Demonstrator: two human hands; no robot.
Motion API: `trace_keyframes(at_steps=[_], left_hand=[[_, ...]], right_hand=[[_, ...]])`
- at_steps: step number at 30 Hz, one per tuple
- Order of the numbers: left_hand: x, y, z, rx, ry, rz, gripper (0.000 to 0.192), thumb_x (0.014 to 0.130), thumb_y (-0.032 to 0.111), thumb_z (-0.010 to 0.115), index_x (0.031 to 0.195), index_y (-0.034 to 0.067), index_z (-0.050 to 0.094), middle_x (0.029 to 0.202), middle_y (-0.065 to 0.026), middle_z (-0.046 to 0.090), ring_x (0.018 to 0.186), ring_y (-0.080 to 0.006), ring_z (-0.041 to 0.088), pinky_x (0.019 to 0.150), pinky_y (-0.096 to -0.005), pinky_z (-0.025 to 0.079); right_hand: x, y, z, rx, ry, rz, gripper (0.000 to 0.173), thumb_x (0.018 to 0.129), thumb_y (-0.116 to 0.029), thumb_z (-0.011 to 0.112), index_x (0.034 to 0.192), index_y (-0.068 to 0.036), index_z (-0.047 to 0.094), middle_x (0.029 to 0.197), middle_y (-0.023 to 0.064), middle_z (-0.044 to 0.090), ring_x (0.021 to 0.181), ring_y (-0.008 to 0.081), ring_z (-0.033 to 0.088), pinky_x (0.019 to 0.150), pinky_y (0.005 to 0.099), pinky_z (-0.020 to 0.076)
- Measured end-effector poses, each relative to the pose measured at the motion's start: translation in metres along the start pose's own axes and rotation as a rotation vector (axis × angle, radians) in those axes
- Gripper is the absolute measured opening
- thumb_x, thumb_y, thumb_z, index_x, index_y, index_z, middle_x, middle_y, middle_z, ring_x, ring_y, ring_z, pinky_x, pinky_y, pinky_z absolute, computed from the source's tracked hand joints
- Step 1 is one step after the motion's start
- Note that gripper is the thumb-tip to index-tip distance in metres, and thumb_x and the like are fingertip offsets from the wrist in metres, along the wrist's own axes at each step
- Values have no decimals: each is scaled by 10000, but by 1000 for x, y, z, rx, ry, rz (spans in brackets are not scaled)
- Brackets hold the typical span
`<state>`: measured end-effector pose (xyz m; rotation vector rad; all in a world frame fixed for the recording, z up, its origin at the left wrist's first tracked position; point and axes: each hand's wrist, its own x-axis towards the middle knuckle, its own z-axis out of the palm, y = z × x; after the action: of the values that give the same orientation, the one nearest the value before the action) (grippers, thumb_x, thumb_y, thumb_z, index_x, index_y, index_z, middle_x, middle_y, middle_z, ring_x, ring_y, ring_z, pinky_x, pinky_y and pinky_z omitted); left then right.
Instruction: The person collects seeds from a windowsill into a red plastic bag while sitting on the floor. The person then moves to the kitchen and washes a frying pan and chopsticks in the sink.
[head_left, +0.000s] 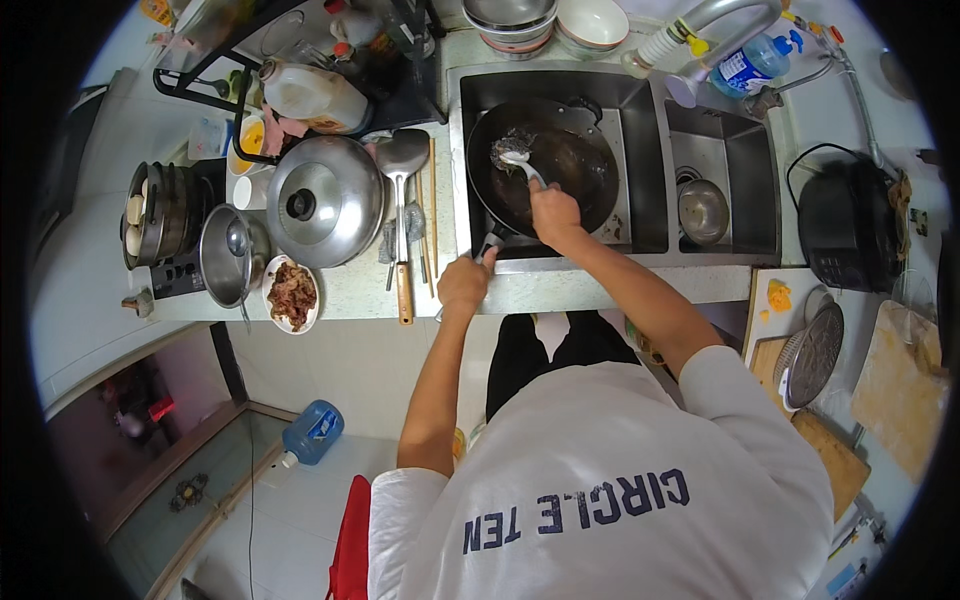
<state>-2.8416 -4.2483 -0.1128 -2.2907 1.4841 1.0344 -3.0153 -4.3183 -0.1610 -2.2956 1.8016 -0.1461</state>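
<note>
A dark wok (574, 191) rests in the larger basin of the steel sink (651, 161), brownish liquid wetting its inside. My left hand (463, 285) is closed around the wok's handle (491, 241) at the sink's front edge. In my right hand (556, 215) is a scrubbing brush with a pale handle (534, 172). Its steel-wool head (513, 147) touches the wok's inner wall on the left side. A small dark loop handle (589, 110) sticks up at the wok's far rim.
Left of the sink lie a spatula (403, 217), chopsticks (433, 202), a domed lid (330, 202), a plate of cooked meat (292, 294) and a steel bowl (225, 262). A faucet (739, 15) arches over the sink's back. A metal bowl (703, 212) sits in the smaller basin, near a black rice cooker (844, 217).
</note>
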Motion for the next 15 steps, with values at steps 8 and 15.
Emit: trace_keyframes(at_steps=[8,15], left_hand=[[1,-13,-2,-44,-5,-4,708,829,657,402,917,6,664,928,-211,651,910,-354,623,771,-432,484],[1,-18,2,-41,16,-11,675,836,636,420,894,11,669,919,-191,658,890,-344,635,755,-417,501]], right_hand=[[-39,-24,-32,-33,-43,-159,317,751,-49,533,1062,14,554,780,196,590,630,310,634,525,365,519],[-38,-36,-41,-158,-154,-212,316,726,-48,573,1031,31,556,748,168,599,621,272,628,511,345,520]])
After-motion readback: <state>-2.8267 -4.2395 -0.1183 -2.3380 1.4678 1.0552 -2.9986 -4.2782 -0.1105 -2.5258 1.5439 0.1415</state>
